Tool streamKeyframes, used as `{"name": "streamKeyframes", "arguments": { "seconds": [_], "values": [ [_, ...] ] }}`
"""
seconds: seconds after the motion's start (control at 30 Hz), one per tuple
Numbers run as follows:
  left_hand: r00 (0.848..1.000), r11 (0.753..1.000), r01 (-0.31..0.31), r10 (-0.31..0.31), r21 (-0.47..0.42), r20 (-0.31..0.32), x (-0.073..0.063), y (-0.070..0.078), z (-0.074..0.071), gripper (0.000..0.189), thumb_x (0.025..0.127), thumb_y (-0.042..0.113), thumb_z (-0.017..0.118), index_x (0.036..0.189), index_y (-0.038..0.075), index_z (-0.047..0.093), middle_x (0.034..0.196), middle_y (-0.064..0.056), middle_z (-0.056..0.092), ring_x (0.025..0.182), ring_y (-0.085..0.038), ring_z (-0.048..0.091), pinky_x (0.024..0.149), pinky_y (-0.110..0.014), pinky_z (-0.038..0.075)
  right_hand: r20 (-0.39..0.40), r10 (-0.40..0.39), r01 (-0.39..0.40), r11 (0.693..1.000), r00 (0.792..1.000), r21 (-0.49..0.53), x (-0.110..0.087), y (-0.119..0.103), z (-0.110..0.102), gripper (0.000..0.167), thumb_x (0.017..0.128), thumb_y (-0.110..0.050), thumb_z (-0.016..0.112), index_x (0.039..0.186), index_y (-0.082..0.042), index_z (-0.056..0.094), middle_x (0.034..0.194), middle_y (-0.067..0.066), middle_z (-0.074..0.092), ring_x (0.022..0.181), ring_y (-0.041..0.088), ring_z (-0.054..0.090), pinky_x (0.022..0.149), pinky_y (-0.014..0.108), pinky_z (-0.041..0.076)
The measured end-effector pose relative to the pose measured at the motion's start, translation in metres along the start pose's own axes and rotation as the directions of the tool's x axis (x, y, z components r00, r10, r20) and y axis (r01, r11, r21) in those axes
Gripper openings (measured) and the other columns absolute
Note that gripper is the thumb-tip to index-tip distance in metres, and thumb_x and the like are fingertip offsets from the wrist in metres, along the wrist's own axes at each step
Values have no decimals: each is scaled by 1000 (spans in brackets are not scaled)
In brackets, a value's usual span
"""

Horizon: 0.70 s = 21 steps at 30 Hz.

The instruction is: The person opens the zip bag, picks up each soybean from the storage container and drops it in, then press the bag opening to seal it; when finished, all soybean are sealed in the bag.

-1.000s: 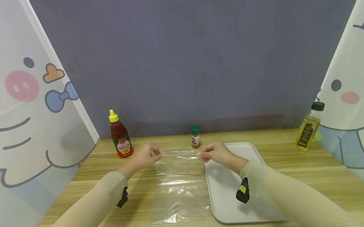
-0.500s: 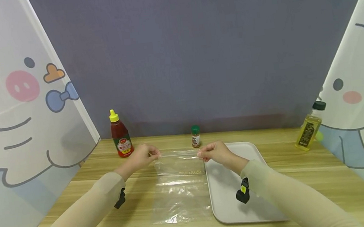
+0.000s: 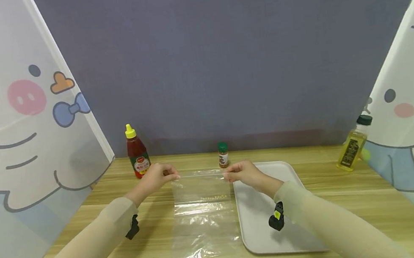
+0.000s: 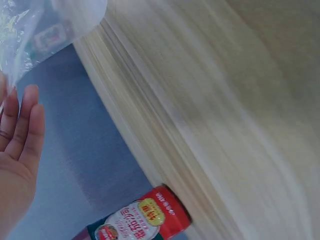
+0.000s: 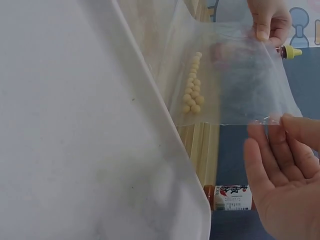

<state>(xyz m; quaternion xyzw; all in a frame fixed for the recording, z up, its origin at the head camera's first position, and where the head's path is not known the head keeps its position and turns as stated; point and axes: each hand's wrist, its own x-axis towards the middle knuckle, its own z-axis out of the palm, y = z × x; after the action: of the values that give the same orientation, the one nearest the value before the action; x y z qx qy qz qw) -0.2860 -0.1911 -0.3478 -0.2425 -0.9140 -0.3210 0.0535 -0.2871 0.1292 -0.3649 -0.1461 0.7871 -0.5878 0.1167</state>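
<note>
A clear plastic bag (image 3: pixel 192 188) is stretched between both hands by its top corners. My left hand (image 3: pixel 157 177) pinches the left corner between thumb and fingers. Its right corner is pinched by my right hand (image 3: pixel 246 174). Several small, round, pale yellow beans (image 5: pixel 192 92) lie in a row along the bottom of the held part, clearly seen in the right wrist view. Below it, more clear plastic film (image 3: pixel 205 235) spreads flat over the wooden table. In the left wrist view, some fingers (image 4: pixel 32 127) stretch out beside the plastic.
A white tray (image 3: pixel 269 237) lies under my right forearm. Behind the hands stand a ketchup bottle (image 3: pixel 138 153) with a yellow cap and a small green-capped spice jar (image 3: pixel 223 157). An oil bottle (image 3: pixel 352 146) stands far right. A grey panel (image 3: pixel 214 60) closes off the table's back.
My left hand has moved a little to the left, drawing the bag's top edge straighter and wider. The beans now sit slightly further left. My right hand has barely moved.
</note>
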Motion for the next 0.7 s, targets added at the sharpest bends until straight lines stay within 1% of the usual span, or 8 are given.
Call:
{"name": "streamKeyframes", "arguments": {
  "seconds": [0.07,0.13,0.27,0.33,0.4,0.5,0.6,0.7],
  "values": [
    [1000,998,5,-5,-65,10,-1,-2,0,8,88,17,69,85,10,70,77,-6,69,68,-27,62,59,-27,51,43,-10,9,1000,999,17,0,0,0,28,90,-7,66,111,10,63,96,8,73,86,15,69,90,45,56],
    [999,990,23,-19,-137,25,-1,-4,2,9,90,16,67,87,7,68,80,-7,68,73,-30,65,63,-33,55,81,-10,7,999,997,42,0,0,2,29,90,-4,65,114,10,59,101,11,71,88,16,69,87,43,57],
    [998,968,49,-37,-248,55,-1,-8,5,10,93,11,63,94,1,61,90,-13,68,80,-28,68,71,-45,58,109,-17,10,998,994,66,1,-2,6,31,90,0,62,119,6,55,112,22,66,92,19,70,82,42,59],
    [996,956,72,-56,-285,62,-1,-8,6,11,93,8,62,99,-2,58,94,-16,68,83,-28,70,72,-45,59,110,-21,13,998,994,69,3,-4,8,35,91,1,61,124,4,53,118,28,63,93,21,70,80,41,60],
    [996,947,85,-68,-309,65,-1,-8,6,16,93,5,61,105,-3,54,96,-19,69,85,-30,71,71,-42,60,106,-24,17,998,994,63,4,-6,11,41,91,1,61,130,2,51,121,29,61,94,20,69,79,38,60],
    [994,936,103,-86,-336,65,0,-9,6,29,90,0,64,115,-3,50,98,-23,68,87,-32,71,70,-39,60,96,-35,30,998,995,56,7,-9,14,46,90,2,60,135,1,49,118,27,62,92,18,68,77,37,60],
    [994,932,106,-86,-347,72,1,-11,7,43,86,-4,67,124,-1,49,103,-25,65,87,-29,69,70,-36,60,73,-32,28,998,997,63,12,-10,17,47,90,3,61,136,0,50,111,23,65,88,16,68,76,37,60],
    [993,930,116,-95,-348,76,2,-15,9,47,84,-8,68,127,1,50,109,-27,60,87,-28,67,72,-38,60,48,-1,-3,996,999,94,18,-8,19,46,89,4,62,134,-2,53,105,19,66,85,16,68,75,37,60]
  ]
}}
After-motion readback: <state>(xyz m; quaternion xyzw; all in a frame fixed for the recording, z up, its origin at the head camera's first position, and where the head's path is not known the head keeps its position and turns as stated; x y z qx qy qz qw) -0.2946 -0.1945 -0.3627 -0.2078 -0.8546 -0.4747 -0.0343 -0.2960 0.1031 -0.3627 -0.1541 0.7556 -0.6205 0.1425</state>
